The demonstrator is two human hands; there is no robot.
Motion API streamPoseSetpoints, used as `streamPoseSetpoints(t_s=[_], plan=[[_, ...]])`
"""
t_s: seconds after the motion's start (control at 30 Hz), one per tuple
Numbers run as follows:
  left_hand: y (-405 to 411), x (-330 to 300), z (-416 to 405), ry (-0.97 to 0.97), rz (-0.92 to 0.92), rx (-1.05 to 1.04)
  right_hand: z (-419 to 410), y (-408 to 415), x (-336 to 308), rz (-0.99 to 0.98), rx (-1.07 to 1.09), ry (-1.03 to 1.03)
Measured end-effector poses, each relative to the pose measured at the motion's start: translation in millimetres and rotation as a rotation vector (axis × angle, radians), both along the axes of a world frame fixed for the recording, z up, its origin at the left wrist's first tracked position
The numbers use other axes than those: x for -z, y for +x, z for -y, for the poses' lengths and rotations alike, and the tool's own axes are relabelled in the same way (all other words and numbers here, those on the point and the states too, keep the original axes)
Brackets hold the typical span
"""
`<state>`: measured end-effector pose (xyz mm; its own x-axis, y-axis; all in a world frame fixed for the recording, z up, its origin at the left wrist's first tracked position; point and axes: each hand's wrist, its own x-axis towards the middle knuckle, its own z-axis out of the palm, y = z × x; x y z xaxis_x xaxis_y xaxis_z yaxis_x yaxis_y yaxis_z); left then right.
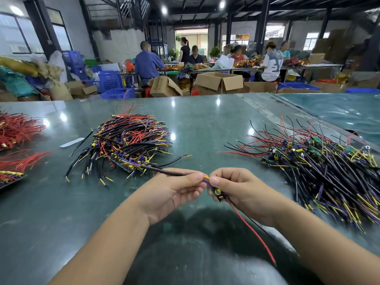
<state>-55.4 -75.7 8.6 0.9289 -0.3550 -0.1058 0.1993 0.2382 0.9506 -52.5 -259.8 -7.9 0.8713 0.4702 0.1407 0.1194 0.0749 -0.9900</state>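
My left hand (174, 190) pinches a black sleeve tube (170, 172) that runs up and left from my fingers. Yellow and purple wires (206, 179) show between my two hands, going into the tube's end. My right hand (238, 187) holds a small circuit board (218, 193) with a yellow-topped capacitor. A red wire (253, 229) and a black wire trail from that board down toward me. Both hands hover just above the green table (205, 124), near its front middle.
A pile of sleeved wire assemblies (127, 140) lies ahead left, and a pile of boards with loose wires (320, 161) at the right. Red wire bundles (16, 130) sit at the left edge. A white strip (72, 142) lies nearby. People work at tables behind, among boxes and blue crates.
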Motion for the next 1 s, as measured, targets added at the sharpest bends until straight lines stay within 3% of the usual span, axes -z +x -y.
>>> streamPoseSetpoints(t_s=[0.1, 0.23, 0.47, 0.8, 1.0], plan=[[-1, -3, -5, -0.015, -0.032, 0.073, 2, -4, -6, -0.048, -0.099, 0.044], [0, 0, -3, 0.024, -0.007, 0.012, 0, -4, -8, 0.032, 0.070, -0.165], [0, 2, -5, 0.109, 0.020, 0.061, 5, -9, -17, 0.080, 0.087, -0.348], [2, 5, -9, 0.152, 0.090, 0.118, 6, -9, -13, 0.071, 0.096, -0.366], [3, 11, 4, 0.112, 0.103, 0.013, 3, -7, -10, 0.216, 0.196, -0.383]])
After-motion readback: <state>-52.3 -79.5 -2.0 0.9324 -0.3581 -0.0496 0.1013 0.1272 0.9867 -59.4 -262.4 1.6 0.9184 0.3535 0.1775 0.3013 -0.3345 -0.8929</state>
